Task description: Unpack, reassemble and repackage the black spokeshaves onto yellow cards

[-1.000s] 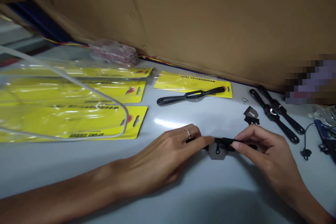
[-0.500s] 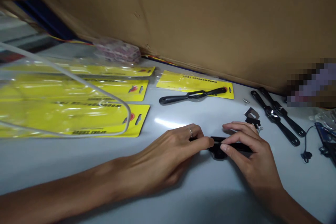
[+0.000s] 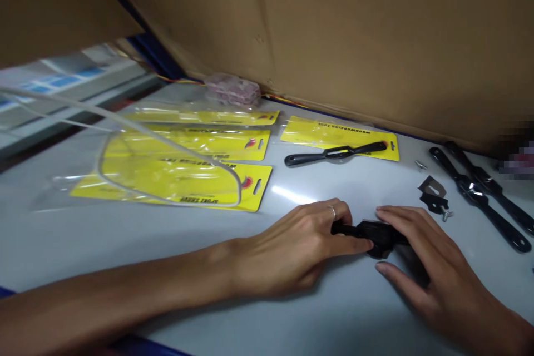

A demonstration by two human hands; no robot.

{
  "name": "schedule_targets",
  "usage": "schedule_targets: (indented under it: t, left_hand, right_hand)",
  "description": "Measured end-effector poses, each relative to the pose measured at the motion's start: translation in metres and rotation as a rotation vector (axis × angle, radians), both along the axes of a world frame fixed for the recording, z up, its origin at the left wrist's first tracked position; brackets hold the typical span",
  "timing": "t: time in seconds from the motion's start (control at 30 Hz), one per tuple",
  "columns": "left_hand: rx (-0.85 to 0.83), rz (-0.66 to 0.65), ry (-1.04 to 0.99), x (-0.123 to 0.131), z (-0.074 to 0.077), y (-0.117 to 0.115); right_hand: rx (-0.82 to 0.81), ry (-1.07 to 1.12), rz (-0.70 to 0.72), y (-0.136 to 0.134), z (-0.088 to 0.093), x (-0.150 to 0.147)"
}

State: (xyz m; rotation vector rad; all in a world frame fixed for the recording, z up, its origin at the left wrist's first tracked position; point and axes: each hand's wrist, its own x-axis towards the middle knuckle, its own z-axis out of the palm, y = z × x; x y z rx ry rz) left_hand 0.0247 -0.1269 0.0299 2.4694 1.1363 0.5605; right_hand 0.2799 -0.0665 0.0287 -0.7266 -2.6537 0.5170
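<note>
A black spokeshave (image 3: 377,238) lies low over the table between my hands. My left hand (image 3: 306,247), a ring on one finger, is closed on its left handle, with the thumb pressed by the middle body. Over the right handle, my right hand (image 3: 438,267) is spread, thumb and fingers apart; part of that handle is hidden beneath it. Beyond the right fingers lie a loose metal blade (image 3: 434,184), a black cap plate (image 3: 431,202) and a small screw (image 3: 446,214). Another screw (image 3: 421,164) is a little farther back.
Another spokeshave body (image 3: 306,159) rests partly on a yellow card (image 3: 308,129). Two more spokeshaves (image 3: 492,208) lie at the right. Yellow blister packs (image 3: 167,178) spread across the left, under a looped white cable (image 3: 179,134). A cardboard wall (image 3: 354,39) stands behind the table.
My right thumb and fingers have moved apart and off the spokeshave's middle. My left hand keeps its hold. The view has swung left, so everything appears farther right.
</note>
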Motion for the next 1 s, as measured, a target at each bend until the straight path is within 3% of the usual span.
schedule_targets:
  t: [0.4,0.57,0.87,1.0]
  left_hand:
    - [0.010,0.007,-0.075,-0.002,-0.007,-0.003]
    - [0.029,0.016,-0.050,-0.001,-0.003,-0.004]
    - [0.074,0.024,-0.082,-0.002,-0.012,-0.005]
    - [0.079,0.024,-0.081,-0.002,-0.012,-0.006]
  right_hand:
    - [0.048,-0.034,0.090,0.005,0.008,0.001]
    - [0.078,-0.016,0.126,0.005,0.010,-0.001]
    - [0.286,-0.049,0.156,0.001,0.004,0.001]
    - [0.269,-0.042,0.134,0.001,0.006,0.000]
